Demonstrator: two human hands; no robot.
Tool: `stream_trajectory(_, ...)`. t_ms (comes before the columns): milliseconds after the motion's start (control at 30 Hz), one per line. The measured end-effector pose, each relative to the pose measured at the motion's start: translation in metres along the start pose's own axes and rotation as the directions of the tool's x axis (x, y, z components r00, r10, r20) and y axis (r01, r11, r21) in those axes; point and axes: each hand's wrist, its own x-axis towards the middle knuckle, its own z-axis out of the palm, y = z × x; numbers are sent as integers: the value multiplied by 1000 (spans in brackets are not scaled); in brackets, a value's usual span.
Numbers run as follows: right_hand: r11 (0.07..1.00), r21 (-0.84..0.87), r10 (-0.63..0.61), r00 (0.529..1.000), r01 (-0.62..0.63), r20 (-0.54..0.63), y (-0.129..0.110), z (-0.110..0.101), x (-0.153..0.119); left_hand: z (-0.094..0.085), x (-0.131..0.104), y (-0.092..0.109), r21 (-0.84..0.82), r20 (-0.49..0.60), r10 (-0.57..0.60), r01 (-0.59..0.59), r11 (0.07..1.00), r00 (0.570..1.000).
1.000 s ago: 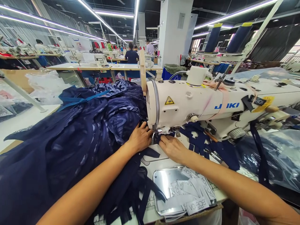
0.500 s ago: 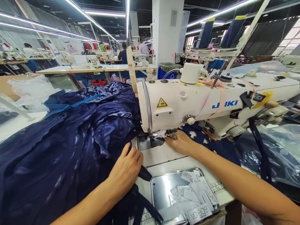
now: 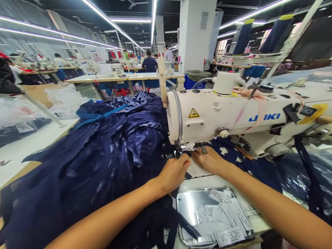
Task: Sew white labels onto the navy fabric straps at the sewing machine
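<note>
A white sewing machine (image 3: pixel 207 110) stands across the table. Navy fabric (image 3: pixel 103 152) lies heaped left of its needle and reaches under the presser foot. My left hand (image 3: pixel 175 171) is closed on the edge of this fabric, just in front of the needle area. Right beside it, my right hand (image 3: pixel 207 159) reaches under the machine head with its fingers bent; its fingertips are partly hidden behind the machine parts, and what they hold cannot be made out. Below both hands sits a metal tray (image 3: pixel 186 204) with several white printed labels (image 3: pixel 229 235).
Dark patterned fabric (image 3: pixel 267 169) and a plastic-wrapped bundle (image 3: pixel 293 173) lie under and right of the machine arm. Two navy thread cones (image 3: pixel 243 37) stand at the upper right. Plastic bags (image 3: pixel 64 100) are at the left. People sit at machines farther back.
My left hand has moved right and forward to the needle, bringing navy fabric over the metal plate. My right hand stays near the presser foot. The view has turned left.
</note>
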Motion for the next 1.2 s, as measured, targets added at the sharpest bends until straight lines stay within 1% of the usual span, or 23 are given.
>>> stream_trajectory(100, 998, -50, 26, 1000, -26, -14, -2, 3, -3, -3, -17, -3, 35, -10, 114, -114, 993, 993)
stream_trajectory(167, 996, -76, 35, 999, -36, -23, -3, 4, -4, -15, -38, -6, 14, -16, 163, -162, 987, 987)
stream_trajectory(200, 996, -85, 32, 999, -34, -26, -3, 4, -4, -24, -51, -9, -31, -37, 149, -150, 988, 988)
stream_trajectory(233, 995, -93, 22, 999, -24, -28, -3, 4, -4, -34, -64, -12, -92, -67, 106, -112, 989, 992)
stream_trajectory(267, 995, -100, 9, 999, -13, -33, -4, 4, -3, -45, -78, -16, -169, -97, 22, -39, 985, 995)
stream_trajectory(300, 994, -109, -1, 999, -4, -43, -4, 2, -3, -55, -91, -20, -235, -146, -90, 54, 971, 985)
stream_trajectory(333, 993, -121, -8, 998, 1, -55, -5, 0, -3, -66, -102, -25, -286, -209, -194, 130, 949, 958)
stream_trajectory(367, 991, -132, -14, 998, 4, -68, -7, -2, -2, -76, -112, -28, -337, -268, -285, 188, 923, 920)
stream_trajectory(400, 991, -135, -24, 996, 13, -81, -11, -6, -2, -84, -119, -31, -381, -288, -352, 230, 895, 891)
stream_trajectory(433, 992, -125, -46, 995, 35, -91, -15, -10, -1, -90, -124, -33, -414, -290, -396, 259, 873, 871)
stream_trajectory(467, 992, -99, -82, 992, 72, -98, -21, -15, 0, -94, -127, -33, -440, -274, -421, 276, 855, 865)
stream_trajectory(533, 984, 4, -176, 978, 178, -111, -36, -25, 3, -96, -127, -29, -474, -222, -426, 285, 833, 877)
stream_trajectory(600, 954, 150, -244, 963, 259, -115, -54, -33, 10, -93, -123, -24, -505, -189, -414, 273, 819, 890)
stream_trajectory(667, 917, 296, -252, 964, 267, -87, -72, -37, 19, -89, -121, -20, -537, -165, -409, 266, 800, 897)
stream_trajectory(700, 902, 357, -233, 970, 242, -70, -80, -37, 25, -87, -121, -19, -552, -151, -410, 268, 790, 899)
stream_trajectory(767, 874, 460, -142, 988, 157, -68, -92, -36, 39, -83, -124, -18, -586, -115, -420, 280, 761, 900)
stream_trajectory(833, 825, 563, 9, 996, 43, -89, -100, -33, 56, -80, -127, -17, -653, -87, -446, 287, 701, 891)
stream_trajectory(900, 734, 674, 161, 985, -75, -65, -106, -30, 75, -75, -126, -13, -761, -74, -485, 265, 592, 871)
stream_trajectory(967, 625, 763, 269, 963, -165, -12, -110, -26, 95, -68, -117, -2, -869, -70, -514, 201, 453, 855)
stream_trajectory(1067, 467, 849, 407, 913, -248, 43, -110, -21, 122, -47, -92, 21, -960, -29, -495, 114, 255, 869)
stream_trajectory(1100, 414, 872, 446, 893, -262, 56, -108, -19, 129, -37, -84, 28, -977, 8, -473, 107, 185, 881)
stream_trajectory(1133, 363, 892, 479, 875, -268, 67, -104, -16, 134, -26, -78, 33, -984, 72, -429, 135, 120, 900)
stream_trajectory(1200, 276, 930, 527, 848, -240, 63, -95, -11, 143, -3, -73, 40, -963, 251, -306, 270, 23, 918)
